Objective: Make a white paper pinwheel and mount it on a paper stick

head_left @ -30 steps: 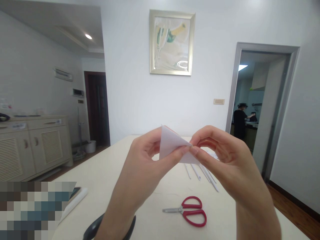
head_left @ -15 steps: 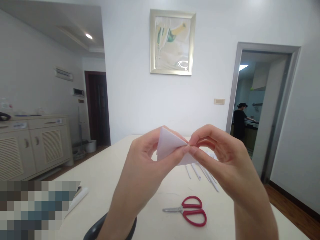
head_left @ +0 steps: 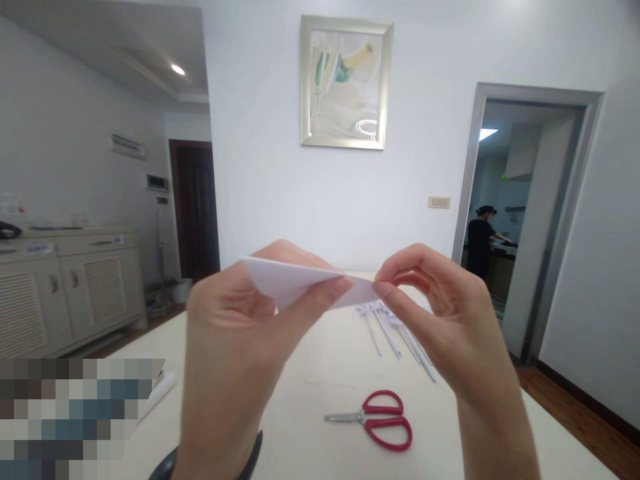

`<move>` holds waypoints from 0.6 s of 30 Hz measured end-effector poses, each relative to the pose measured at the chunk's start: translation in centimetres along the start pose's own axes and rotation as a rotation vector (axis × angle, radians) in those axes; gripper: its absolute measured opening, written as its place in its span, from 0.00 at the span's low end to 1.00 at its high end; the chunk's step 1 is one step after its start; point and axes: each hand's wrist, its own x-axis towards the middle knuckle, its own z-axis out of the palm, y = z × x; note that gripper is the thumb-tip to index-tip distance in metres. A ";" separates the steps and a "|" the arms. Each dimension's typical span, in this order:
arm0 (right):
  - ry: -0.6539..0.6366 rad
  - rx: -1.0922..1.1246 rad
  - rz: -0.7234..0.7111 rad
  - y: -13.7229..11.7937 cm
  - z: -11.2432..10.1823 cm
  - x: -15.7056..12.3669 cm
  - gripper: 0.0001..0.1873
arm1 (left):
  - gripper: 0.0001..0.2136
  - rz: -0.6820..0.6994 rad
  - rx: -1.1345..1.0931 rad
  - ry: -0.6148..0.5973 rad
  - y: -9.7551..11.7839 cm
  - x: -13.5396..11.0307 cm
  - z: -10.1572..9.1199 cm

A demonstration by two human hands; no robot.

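A folded piece of white paper (head_left: 295, 280) is held up above the table between both hands. My left hand (head_left: 250, 320) pinches it from the left, thumb lying along the near face and fingers behind. The thumb and forefinger of my right hand (head_left: 435, 300) pinch the paper's narrow right tip. Below the hands lie scissors (head_left: 375, 419) with red handles, blades pointing left. Behind them rest several thin white rolled paper sticks (head_left: 390, 333) with crumpled-looking white paper at their far ends, partly hidden by my right hand.
The cream table (head_left: 300, 447) has a white rolled tube (head_left: 159, 393) at its left side, next to a blurred-out patch. A dark curved thing (head_left: 165, 463) is by my left wrist. Beyond the doorway at right stands a person (head_left: 481, 243) in dark clothes.
My left hand has moved left and slid along the paper, away from the right fingertips. The paper has turned flatter, showing a long narrow shape. My right hand stays nearly in place.
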 end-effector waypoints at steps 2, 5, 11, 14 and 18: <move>0.043 -0.072 0.028 1.1 -0.1 0.6 0.07 | 0.08 0.036 -0.060 0.042 0.1 0.4 -0.7; 0.089 -0.104 0.082 2.4 -0.5 1.2 0.05 | 0.08 0.000 -0.101 0.131 -0.4 1.2 -2.0; 0.075 -0.076 0.043 0.6 -0.2 0.4 0.02 | 0.02 -0.140 -0.167 0.003 -3.0 2.4 -1.3; 0.036 -0.169 -0.017 -0.7 0.4 -0.4 0.08 | 0.02 -0.259 -0.130 -0.251 -3.3 2.1 -0.2; -0.006 -0.153 0.001 -1.3 0.5 -1.1 0.04 | 0.01 -0.283 -0.113 -0.367 -2.5 1.2 0.0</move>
